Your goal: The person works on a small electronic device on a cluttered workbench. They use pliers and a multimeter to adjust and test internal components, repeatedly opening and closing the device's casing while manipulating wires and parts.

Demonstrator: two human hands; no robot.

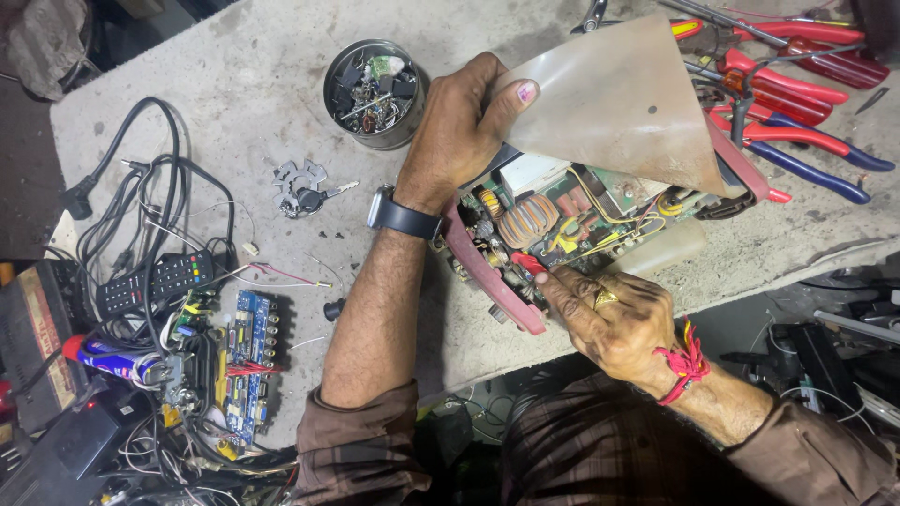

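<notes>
The board [562,220] sits right of centre in the frame, inside a red-rimmed case [487,276] that lies on the grey tabletop [262,84]. It is crowded with parts: a copper-wound coil, yellow wires, a white block and small dark cylinders. A stiff, translucent brownish sheet [623,103] is lifted off it like a flap, baring most of the parts.

The step in hand looks like an inspection of the opened unit. The left hand [459,131], with a dark watch on its wrist, holds the sheet's edge pinched between thumb and fingers and keeps it raised. The right hand [609,314], with a ring and a red thread at the wrist, rests at the case's lower edge; its fingers are loosely curled and the forefinger touches a small red part beside the coil. It holds nothing that I can see. Any next move among these parts would, I judge, call for the flap to stay up and for a light, exact touch, since the parts stand close together.

Above the case, at upper right, lie red- and blue-handled pliers [797,141]. Upper centre stands a round tin [375,92] of small scrap parts. At lower left lie a blue circuit board [251,361], a black remote [155,281] and tangled black cables [141,187].
</notes>
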